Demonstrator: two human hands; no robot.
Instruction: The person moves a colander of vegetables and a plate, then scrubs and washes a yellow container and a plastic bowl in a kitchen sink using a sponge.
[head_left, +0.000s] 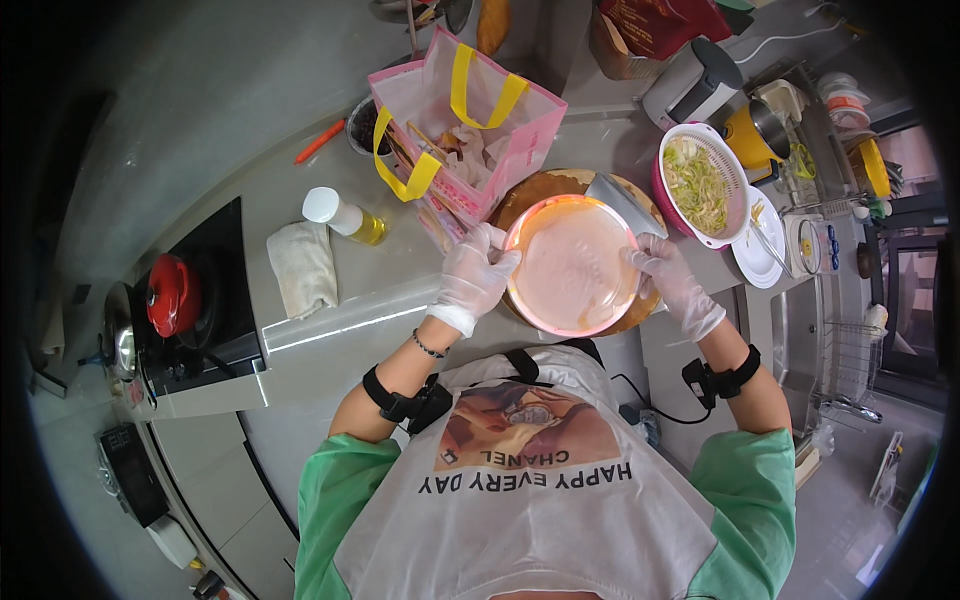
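In clear plastic gloves, my left hand (478, 271) and my right hand (663, 268) grip opposite sides of a round bowl (574, 266) with a pink-orange rim. Its pale pink inside has wet-looking streaks. The bowl is above a round wooden cutting board (525, 191), where a cleaver's broad metal blade (624, 206) shows behind it. A pink and white bag (517, 150) with yellow handles stands just beyond my left hand, with crumpled pale material inside. Beyond my right hand is a colander (694, 186) holding shredded yellow-green vegetables.
Left on the counter are an oil bottle (346, 217), a folded cloth (301, 268), a carrot (320, 142) and a hob with a red pot (172, 295). At right are a white plate (759, 247), an electric kettle (690, 86), a yellow pitcher (754, 135) and a sink (796, 337).
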